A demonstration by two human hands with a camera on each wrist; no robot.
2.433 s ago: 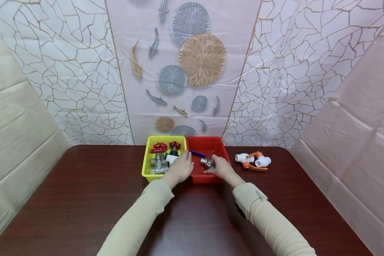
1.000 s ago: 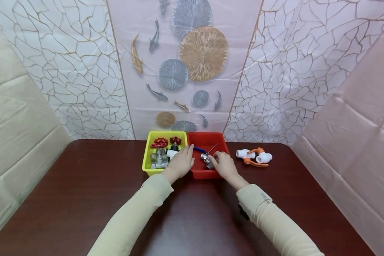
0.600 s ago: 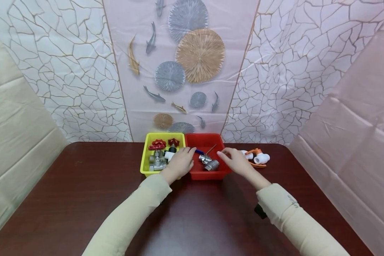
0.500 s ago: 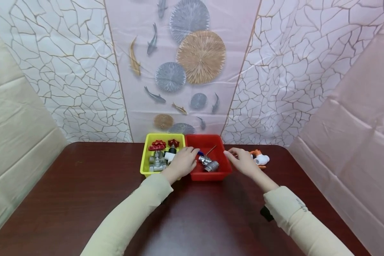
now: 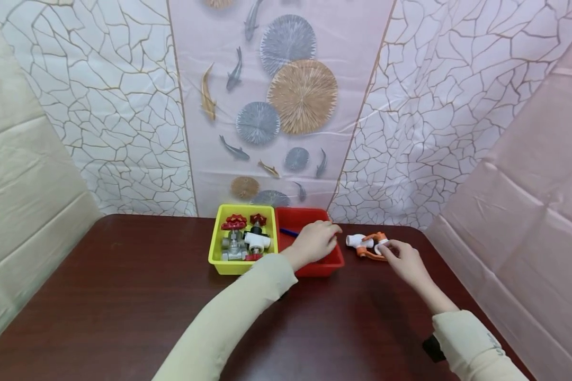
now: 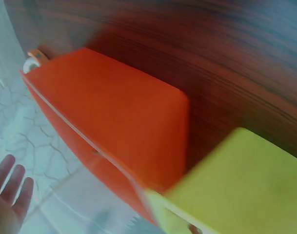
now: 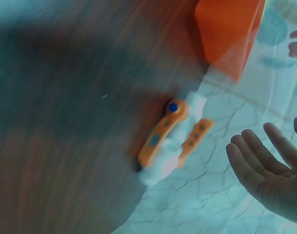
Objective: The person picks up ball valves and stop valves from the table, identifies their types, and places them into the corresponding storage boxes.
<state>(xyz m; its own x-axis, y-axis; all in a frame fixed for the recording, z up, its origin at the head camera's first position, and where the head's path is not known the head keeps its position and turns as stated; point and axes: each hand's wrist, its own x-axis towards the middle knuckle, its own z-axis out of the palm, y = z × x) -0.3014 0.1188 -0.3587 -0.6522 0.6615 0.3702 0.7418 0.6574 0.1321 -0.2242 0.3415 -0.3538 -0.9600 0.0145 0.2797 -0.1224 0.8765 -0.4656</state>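
Two white plastic ball valves with orange lever handles lie on the table right of the red bin: the left valve [image 5: 357, 241] shows well, the right valve [image 5: 382, 239] is partly covered. My right hand [image 5: 405, 260] reaches over the right one, fingertips at it in the head view; the right wrist view shows that hand's fingers spread, holding nothing. Over the red bin [image 5: 332, 263] hovers my left hand [image 5: 312, 242], fingers loosely extended. Beneath it a blue lever handle [image 5: 288, 232] shows, while the metal valves in that bin are hidden.
A yellow bin [image 5: 212, 253] stands against the red bin's left side. Inside are metal valves with red handwheels [image 5: 235, 221] and a white-bodied valve [image 5: 257, 241]. A patterned cloth backdrop [image 5: 248, 159] rises behind the dark wooden table [image 5: 124, 296].
My right hand has let go of the metal valve in the red bin and moved right to the white valves. My left hand has shifted right, from the yellow bin's edge to over the red bin.
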